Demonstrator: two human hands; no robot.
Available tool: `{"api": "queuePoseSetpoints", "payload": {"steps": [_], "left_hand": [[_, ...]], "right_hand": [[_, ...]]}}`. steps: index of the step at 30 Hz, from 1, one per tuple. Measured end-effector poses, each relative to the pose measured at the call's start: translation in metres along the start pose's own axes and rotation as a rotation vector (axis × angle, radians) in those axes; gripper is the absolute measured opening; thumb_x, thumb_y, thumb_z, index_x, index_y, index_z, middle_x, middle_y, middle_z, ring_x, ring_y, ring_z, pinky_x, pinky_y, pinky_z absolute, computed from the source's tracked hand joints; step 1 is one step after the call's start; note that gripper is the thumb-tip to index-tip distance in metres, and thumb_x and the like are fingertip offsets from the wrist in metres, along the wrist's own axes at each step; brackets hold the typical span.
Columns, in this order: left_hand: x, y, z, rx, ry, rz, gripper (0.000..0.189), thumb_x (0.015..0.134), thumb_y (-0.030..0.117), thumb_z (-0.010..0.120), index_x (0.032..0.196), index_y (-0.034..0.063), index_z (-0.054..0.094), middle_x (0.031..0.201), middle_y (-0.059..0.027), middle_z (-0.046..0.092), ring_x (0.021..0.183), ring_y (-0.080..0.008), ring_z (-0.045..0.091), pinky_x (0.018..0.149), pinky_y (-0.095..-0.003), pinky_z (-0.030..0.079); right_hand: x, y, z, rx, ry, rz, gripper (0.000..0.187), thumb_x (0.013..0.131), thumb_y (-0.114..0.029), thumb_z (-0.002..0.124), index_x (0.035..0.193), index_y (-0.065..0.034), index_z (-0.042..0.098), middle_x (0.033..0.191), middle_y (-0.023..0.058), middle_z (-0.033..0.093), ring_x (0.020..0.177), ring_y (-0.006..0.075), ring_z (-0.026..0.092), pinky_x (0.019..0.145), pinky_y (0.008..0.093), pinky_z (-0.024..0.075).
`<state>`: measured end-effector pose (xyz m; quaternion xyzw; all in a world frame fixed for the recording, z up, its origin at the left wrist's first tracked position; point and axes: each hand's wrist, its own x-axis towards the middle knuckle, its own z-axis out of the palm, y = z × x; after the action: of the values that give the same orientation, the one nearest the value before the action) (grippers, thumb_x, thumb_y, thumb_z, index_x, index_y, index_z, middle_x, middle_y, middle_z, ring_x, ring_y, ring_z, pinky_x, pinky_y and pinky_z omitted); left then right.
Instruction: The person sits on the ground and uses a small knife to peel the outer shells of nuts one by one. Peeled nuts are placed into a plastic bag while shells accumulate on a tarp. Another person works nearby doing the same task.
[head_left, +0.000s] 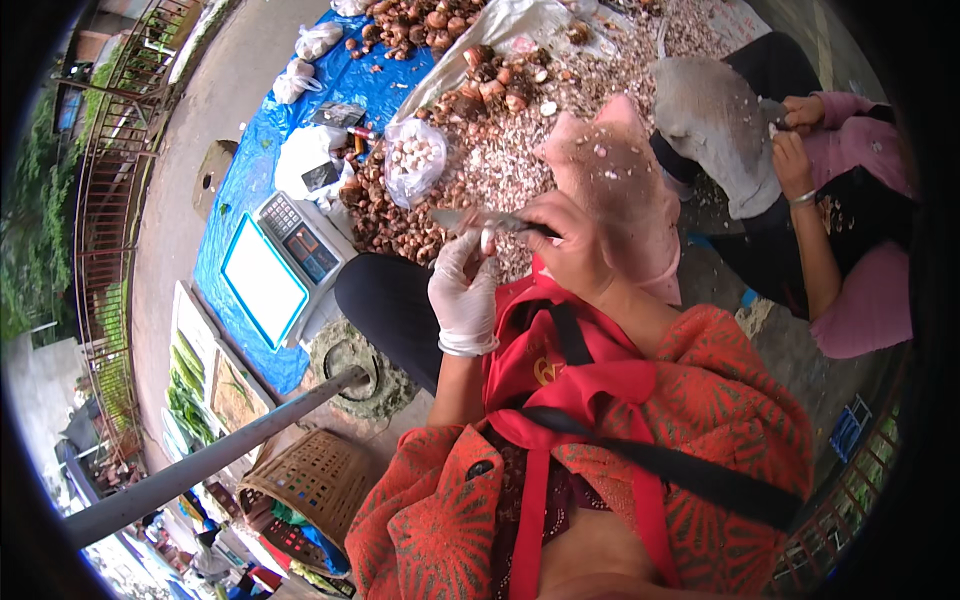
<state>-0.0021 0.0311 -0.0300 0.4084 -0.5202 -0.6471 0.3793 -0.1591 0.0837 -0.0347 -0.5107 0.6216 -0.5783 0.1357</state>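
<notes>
My left hand (466, 304), in a thin white glove, pinches a small, partly pale corm (487, 241) between thumb and fingers. My bare right hand (574, 240) grips a knife (506, 222) by its dark handle. The blade points left, across the top of the corm and close to the gloved fingertips. Beyond my hands lies a heap of small brown, taro-like corms (401, 234) amid pinkish peelings (495, 169). A clear plastic bag (415, 161) of peeled white corms stands among them.
A digital scale (300, 255) sits left on a blue tarp (247, 187). Larger corms (491, 82) lie farther off. At right, another person's hands (795, 150) work over a grey cloth (712, 127). A metal pole (225, 454) and wicker basket (315, 480) are at lower left.
</notes>
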Motion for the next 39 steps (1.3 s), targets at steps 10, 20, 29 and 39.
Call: {"api": "queuePoseSetpoints", "payload": {"steps": [10,20,29,39], "left_hand": [[0.006,0.017,-0.011,-0.660,-0.070,-0.544,0.048,0.088,-0.008,0.055,0.134,0.0039,0.049,0.100,-0.0059,0.062,0.088,-0.0154,0.062,0.077,-0.0279,0.054],[0.007,0.003,-0.016,-0.772,-0.140,-0.598,0.052,0.086,-0.007,0.058,0.135,0.0063,0.049,0.099,-0.0035,0.063,0.085,-0.0141,0.062,0.077,-0.0257,0.054],[0.005,0.007,-0.010,-0.570,-0.078,-0.496,0.046,0.085,-0.008,0.058,0.129,0.0042,0.053,0.099,-0.0007,0.060,0.088,-0.0143,0.061,0.076,-0.0273,0.054],[0.007,0.001,-0.022,-0.977,0.025,-0.744,0.033,0.082,0.001,0.062,0.114,0.0066,0.057,0.100,-0.0066,0.064,0.095,-0.0277,0.062,0.075,-0.0348,0.057]], "right_hand": [[-0.007,-0.004,0.003,0.031,-0.130,-0.040,0.026,0.071,0.004,0.071,0.095,-0.0051,0.067,0.090,0.0095,0.061,0.085,0.0267,0.062,0.074,0.0337,0.0506],[-0.003,0.012,-0.001,-0.025,-0.038,-0.080,0.025,0.071,0.005,0.070,0.093,-0.0036,0.066,0.090,0.0106,0.060,0.082,0.0277,0.062,0.072,0.0346,0.0512],[-0.002,0.000,0.001,0.091,-0.130,-0.074,0.025,0.070,0.006,0.072,0.093,-0.0025,0.065,0.088,0.0105,0.061,0.083,0.0255,0.062,0.073,0.0328,0.0510],[0.001,-0.001,-0.009,0.139,-0.155,0.005,0.022,0.077,0.005,0.068,0.098,0.0012,0.063,0.092,0.0116,0.061,0.086,0.0248,0.062,0.079,0.0319,0.0498]]}}
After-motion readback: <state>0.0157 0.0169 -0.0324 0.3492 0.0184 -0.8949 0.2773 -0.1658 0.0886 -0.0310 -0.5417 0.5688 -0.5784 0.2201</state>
